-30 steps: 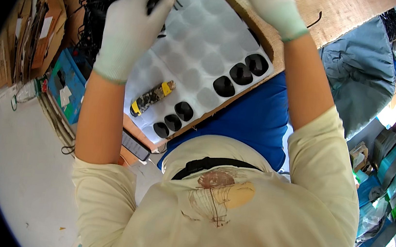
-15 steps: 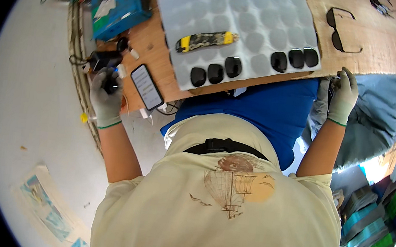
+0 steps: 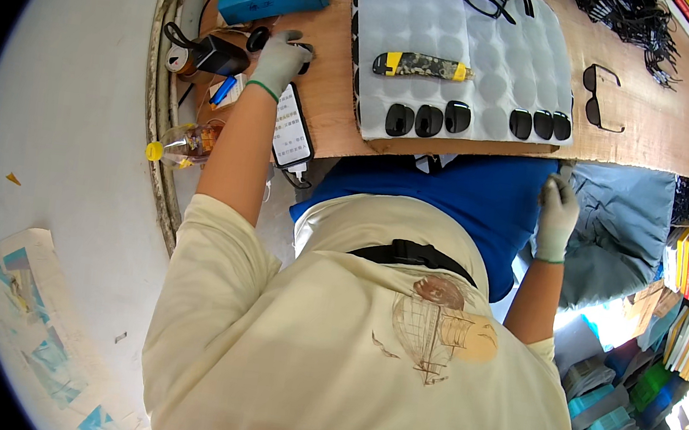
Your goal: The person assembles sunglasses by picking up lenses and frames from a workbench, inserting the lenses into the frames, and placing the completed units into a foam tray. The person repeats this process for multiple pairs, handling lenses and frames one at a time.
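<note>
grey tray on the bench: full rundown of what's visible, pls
The grey tray is a pale, foam-like sheet with rows of shallow round dimples, lying flat on the wooden bench, its near edge at the bench's front edge. A yellow-and-camouflage utility knife lies across it. Six dark lenses sit along its near row, three and three. Black spectacle frames overlap its far edge. Neither hand touches it.

Both hands wear thin, matt, pale rubbery gloves: the left hand (image 3: 280, 59) and the right hand (image 3: 556, 215). The table (image 3: 652, 123) is bare, matt plywood with visible grain. On it lies a grey dimpled foam tray (image 3: 499, 54), soft and dull, holding glossy black plastic lenses (image 3: 428, 121). The phone (image 3: 293, 128) screen is smooth and shiny.
</note>
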`<action>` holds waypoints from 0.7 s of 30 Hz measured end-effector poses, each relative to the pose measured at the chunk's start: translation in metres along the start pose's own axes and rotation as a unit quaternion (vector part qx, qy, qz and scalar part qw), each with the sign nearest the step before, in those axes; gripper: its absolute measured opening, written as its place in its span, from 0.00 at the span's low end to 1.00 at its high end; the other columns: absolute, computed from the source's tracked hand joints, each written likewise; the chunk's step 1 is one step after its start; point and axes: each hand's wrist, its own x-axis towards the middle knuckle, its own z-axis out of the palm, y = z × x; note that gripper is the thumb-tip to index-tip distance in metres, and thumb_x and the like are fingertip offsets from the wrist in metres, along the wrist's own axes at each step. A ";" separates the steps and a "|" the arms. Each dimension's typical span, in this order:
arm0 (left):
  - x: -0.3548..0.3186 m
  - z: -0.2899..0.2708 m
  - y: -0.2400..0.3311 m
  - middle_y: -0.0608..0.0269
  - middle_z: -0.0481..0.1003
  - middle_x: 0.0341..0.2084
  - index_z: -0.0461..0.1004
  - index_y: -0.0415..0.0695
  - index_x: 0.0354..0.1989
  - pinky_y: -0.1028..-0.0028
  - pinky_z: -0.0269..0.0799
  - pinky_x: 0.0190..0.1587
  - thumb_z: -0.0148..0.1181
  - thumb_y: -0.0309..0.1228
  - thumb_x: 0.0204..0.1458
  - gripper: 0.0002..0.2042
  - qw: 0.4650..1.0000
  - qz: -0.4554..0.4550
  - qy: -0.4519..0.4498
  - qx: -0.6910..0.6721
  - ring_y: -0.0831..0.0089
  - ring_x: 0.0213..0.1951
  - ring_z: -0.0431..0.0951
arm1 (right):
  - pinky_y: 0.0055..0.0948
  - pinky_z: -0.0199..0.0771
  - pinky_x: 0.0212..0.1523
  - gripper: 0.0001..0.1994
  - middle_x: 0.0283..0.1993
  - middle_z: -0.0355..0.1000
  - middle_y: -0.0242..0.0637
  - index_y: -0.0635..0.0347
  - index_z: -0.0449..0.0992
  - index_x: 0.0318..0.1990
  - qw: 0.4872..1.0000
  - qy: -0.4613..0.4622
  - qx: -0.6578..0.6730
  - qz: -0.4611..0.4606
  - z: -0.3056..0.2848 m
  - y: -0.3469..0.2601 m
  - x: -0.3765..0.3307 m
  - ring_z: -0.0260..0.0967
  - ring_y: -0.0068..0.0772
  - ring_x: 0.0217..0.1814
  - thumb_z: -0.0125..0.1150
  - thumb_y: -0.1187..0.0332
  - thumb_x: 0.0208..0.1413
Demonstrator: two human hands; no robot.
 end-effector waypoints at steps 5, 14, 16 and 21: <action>0.013 0.001 -0.014 0.43 0.79 0.50 0.74 0.37 0.59 0.65 0.74 0.56 0.65 0.31 0.44 0.29 0.979 0.045 0.045 0.196 0.53 0.52 0.80 | 0.23 0.73 0.39 0.12 0.35 0.76 0.33 0.70 0.79 0.48 0.992 0.003 -0.124 -0.033 0.010 0.001 -0.037 0.71 0.22 0.34 0.60 0.70 0.62; -0.092 0.004 0.008 0.45 0.75 0.49 0.76 0.38 0.52 0.60 0.71 0.56 0.65 0.35 0.51 0.21 0.934 0.231 0.230 0.150 0.50 0.53 0.75 | 0.26 0.76 0.46 0.13 0.41 0.80 0.40 0.67 0.79 0.49 0.977 -0.003 -0.188 -0.097 0.018 -0.058 -0.024 0.76 0.26 0.40 0.61 0.69 0.61; -0.133 0.029 -0.001 0.49 0.76 0.44 0.76 0.38 0.49 0.61 0.72 0.52 0.65 0.32 0.52 0.17 0.941 0.245 0.217 0.087 0.52 0.48 0.77 | 0.27 0.77 0.44 0.13 0.41 0.80 0.42 0.68 0.79 0.49 0.966 -0.042 -0.206 -0.149 0.044 -0.085 -0.021 0.78 0.27 0.40 0.62 0.69 0.60; -0.215 0.071 -0.028 0.51 0.79 0.37 0.77 0.37 0.47 0.66 0.77 0.42 0.64 0.30 0.53 0.15 0.962 0.257 0.088 0.040 0.60 0.37 0.81 | 0.42 0.76 0.46 0.18 0.45 0.76 0.45 0.60 0.78 0.51 0.866 -0.174 -0.340 -0.323 0.114 -0.102 0.005 0.76 0.49 0.44 0.64 0.63 0.54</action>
